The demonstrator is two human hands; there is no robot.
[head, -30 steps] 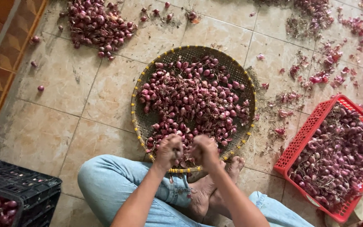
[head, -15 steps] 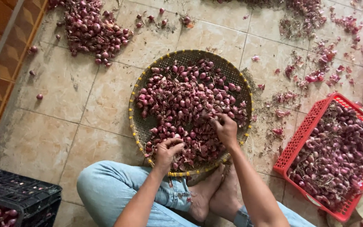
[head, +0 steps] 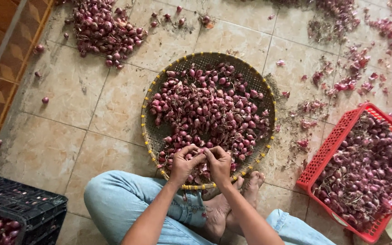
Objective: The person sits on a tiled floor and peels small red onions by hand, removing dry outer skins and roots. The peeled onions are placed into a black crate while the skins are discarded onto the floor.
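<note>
A round woven tray [head: 159, 131] lies on the tiled floor in front of my crossed legs, heaped with small red shallots [head: 209, 106]. My left hand [head: 183, 164] and my right hand [head: 218, 164] meet over the tray's near edge. Their fingers pinch together around a shallot [head: 201, 153] held between them. My bare feet [head: 237, 199] rest just under the tray's near rim.
A red plastic basket [head: 325, 156] full of shallots stands at the right. A black crate [head: 21, 204] with shallots sits at the lower left. A loose pile of shallots [head: 107, 29] lies at the top left; skins and scraps [head: 341, 84] litter the tiles at the right. Wooden panelling [head: 1, 54] borders the left.
My right hand reached out onto the heap half a second ago and has come back to the near edge, where both hands now close together on a shallot.
</note>
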